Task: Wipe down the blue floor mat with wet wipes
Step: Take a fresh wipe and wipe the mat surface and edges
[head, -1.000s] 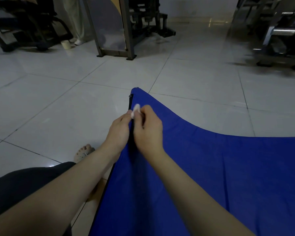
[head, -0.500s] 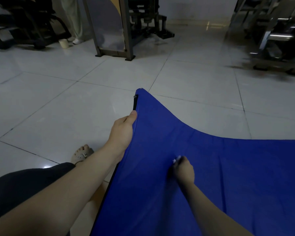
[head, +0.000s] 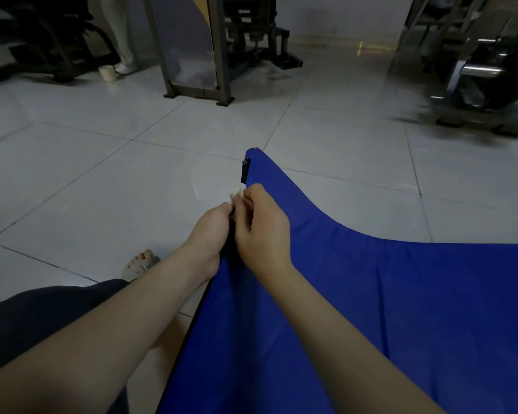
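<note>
The blue floor mat (head: 371, 294) spreads from the centre to the lower right, its left corner raised off the white tiles, with a black strap along that edge. My left hand (head: 211, 231) grips the raised left edge from the outside. My right hand (head: 262, 231) sits right beside it on the same edge and pinches a small crumpled white wet wipe (head: 239, 195), which pokes out above its fingertips against the mat's edge.
My bare foot (head: 139, 265) and dark-clad leg (head: 42, 324) lie left of the mat. A metal frame stand (head: 198, 70) is ahead, a small cup (head: 106, 73) and a person's white-trousered legs (head: 123, 40) at far left, and machinery (head: 476, 70) at far right.
My right hand has moved from the mat's middle back up and left to the raised edge beside my left hand. My left hand kept its hold on the edge.
</note>
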Available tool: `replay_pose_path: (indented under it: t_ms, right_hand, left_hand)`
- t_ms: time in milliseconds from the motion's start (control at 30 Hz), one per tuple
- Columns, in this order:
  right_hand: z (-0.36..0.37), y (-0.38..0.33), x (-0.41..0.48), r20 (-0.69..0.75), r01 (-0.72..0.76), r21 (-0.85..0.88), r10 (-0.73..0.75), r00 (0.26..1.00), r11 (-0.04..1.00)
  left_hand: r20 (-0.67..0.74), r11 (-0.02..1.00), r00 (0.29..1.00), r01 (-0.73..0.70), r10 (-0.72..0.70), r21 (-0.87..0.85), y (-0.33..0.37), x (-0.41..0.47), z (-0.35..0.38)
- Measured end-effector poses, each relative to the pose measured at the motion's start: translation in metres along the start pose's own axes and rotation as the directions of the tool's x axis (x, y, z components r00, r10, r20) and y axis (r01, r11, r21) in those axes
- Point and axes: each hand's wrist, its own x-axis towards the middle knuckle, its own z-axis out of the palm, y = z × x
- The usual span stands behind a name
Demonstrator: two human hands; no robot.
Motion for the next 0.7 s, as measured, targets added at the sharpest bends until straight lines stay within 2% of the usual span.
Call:
replay_pose_path:
  t_ms: [100,200,267,333,400,433,467,533,633,700]
  right_hand:
    - [-0.001,0.020,-0.006,-0.027,0.037,-0.121,-0.040,0.999,0.992]
    - [0.006,0.045,-0.018,-0.026,-0.119,-0.079,0.117,0.993,0.990]
    - [0.005,0.082,-0.036,0.009,-0.257,-0.116,0.260,0.966,0.960]
    - [0.001,0.135,-0.069,0.101,-0.427,-0.254,0.463,0.881,0.868]
    - [-0.003,0.174,-0.104,0.147,-0.552,-0.439,0.664,0.733,0.708]
    - [-0.003,0.185,-0.117,0.143,-0.598,-0.465,0.722,0.677,0.653]
    - [-0.001,0.189,-0.122,0.138,-0.651,-0.419,0.753,0.644,0.634]
    - [0.004,0.174,-0.111,0.128,-0.718,-0.234,0.753,0.645,0.655]
    - [0.010,0.119,-0.067,0.045,-0.695,0.003,0.694,0.718,0.719]
    - [0.010,0.083,-0.042,-0.001,-0.634,0.097,0.637,0.771,0.767]
  left_hand:
    - [0.002,0.999,1.000,0.029,-0.029,-0.036,0.000,0.002,0.003]
    - [-0.070,0.998,0.996,0.062,-0.062,-0.011,0.002,0.008,0.006]
    - [-0.080,0.997,0.994,0.070,-0.071,-0.009,0.003,0.013,0.004]
    - [-0.067,0.998,0.996,0.067,-0.066,0.013,0.004,0.013,0.003]
    - [-0.041,0.997,0.997,0.063,-0.062,0.032,0.003,0.013,0.004]
    - [-0.030,0.997,0.998,0.061,-0.060,0.044,0.003,0.013,0.005]
    - [-0.014,0.996,0.998,0.058,-0.057,0.065,0.002,0.012,0.005]
    - [0.058,0.992,0.996,0.059,-0.066,0.114,-0.002,0.012,0.006]
    - [0.151,0.990,0.980,0.116,-0.127,0.081,-0.007,0.007,0.003]
    - [0.159,0.990,0.977,0.142,-0.142,0.011,-0.005,0.003,0.001]
